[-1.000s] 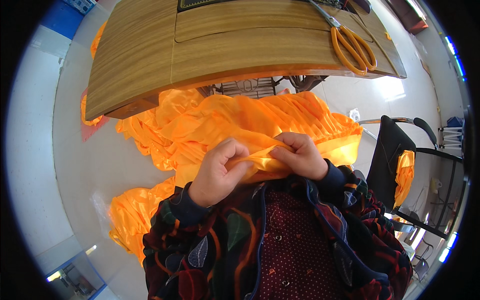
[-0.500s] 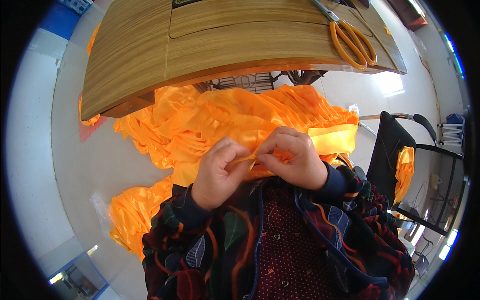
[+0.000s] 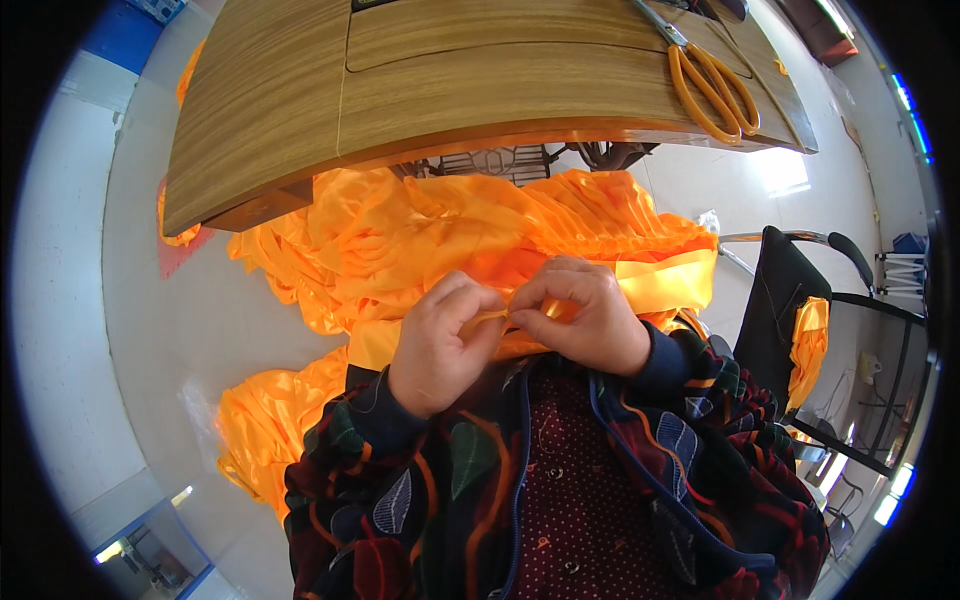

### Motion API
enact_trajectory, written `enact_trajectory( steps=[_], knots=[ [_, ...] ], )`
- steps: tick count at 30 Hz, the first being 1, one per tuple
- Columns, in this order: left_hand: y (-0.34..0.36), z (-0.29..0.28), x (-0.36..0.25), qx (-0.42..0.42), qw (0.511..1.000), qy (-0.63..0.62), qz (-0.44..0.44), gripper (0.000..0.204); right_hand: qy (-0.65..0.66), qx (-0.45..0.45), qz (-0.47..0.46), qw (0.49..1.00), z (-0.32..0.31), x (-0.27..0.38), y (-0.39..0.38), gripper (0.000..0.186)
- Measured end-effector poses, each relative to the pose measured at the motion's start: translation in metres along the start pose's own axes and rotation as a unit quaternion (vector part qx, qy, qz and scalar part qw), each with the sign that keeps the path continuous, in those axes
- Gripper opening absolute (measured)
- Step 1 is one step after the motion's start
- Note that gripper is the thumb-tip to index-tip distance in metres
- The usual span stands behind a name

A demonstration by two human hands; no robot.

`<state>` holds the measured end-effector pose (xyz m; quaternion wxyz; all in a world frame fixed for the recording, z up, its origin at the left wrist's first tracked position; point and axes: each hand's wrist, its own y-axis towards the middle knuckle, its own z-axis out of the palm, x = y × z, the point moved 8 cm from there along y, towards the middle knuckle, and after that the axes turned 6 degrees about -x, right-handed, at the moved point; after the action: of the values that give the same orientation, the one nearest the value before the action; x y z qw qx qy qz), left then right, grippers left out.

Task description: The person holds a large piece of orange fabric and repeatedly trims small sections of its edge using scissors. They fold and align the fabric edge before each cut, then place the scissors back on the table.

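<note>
A large heap of shiny orange satin fabric (image 3: 400, 235) lies across my lap and spills toward the floor. My left hand (image 3: 447, 345) pinches a narrow folded edge of this cloth between thumb and fingers. Close against it, my right hand (image 3: 585, 318) grips the same edge, its thumb and forefinger pressed together. The two pinches almost touch in front of my chest. Whether a needle or thread is between the fingertips is too small to make out.
Ahead stands a wooden sewing table (image 3: 250, 110), with orange-handled scissors (image 3: 715, 95) at its right. An iron treadle (image 3: 490, 165) shows beneath. At right is a black chair (image 3: 775, 300) with an orange cloth piece (image 3: 810, 345) on it. More satin (image 3: 270, 430) lies at lower left.
Both hands stay pinched on the fabric edge, with the fingertips shifting only slightly. The folds beyond my hands have rearranged a little, and the view has moved slightly.
</note>
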<state>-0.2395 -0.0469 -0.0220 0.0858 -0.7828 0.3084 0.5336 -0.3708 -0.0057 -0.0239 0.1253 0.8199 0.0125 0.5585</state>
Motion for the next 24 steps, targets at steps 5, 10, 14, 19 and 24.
enact_trajectory(
  steps=[5, 10, 14, 19, 24],
  knots=[
    [0.0, 0.0, 0.002, -0.006, 1.0, 0.005, -0.01, 0.013, -0.032, -0.004, -0.034, 0.999, 0.001, 0.004, 0.001, 0.009],
    [-0.001, 0.001, 0.002, -0.008, 1.0, 0.027, -0.013, 0.012, -0.055, -0.007, -0.05, 0.997, 0.004, 0.005, 0.001, 0.009],
    [0.0, 0.001, 0.002, -0.004, 0.999, 0.037, -0.009, 0.012, -0.032, 0.001, -0.019, 0.999, 0.003, 0.001, 0.001, 0.009],
    [0.0, 0.0, 0.003, -0.004, 0.999, 0.03, -0.017, 0.013, 0.042, 0.021, 0.063, 0.997, 0.002, -0.008, -0.001, 0.007],
    [0.0, -0.001, 0.003, -0.008, 1.0, 0.024, -0.016, 0.014, 0.045, 0.039, 0.074, 0.995, 0.004, -0.009, -0.003, 0.007]
  ],
)
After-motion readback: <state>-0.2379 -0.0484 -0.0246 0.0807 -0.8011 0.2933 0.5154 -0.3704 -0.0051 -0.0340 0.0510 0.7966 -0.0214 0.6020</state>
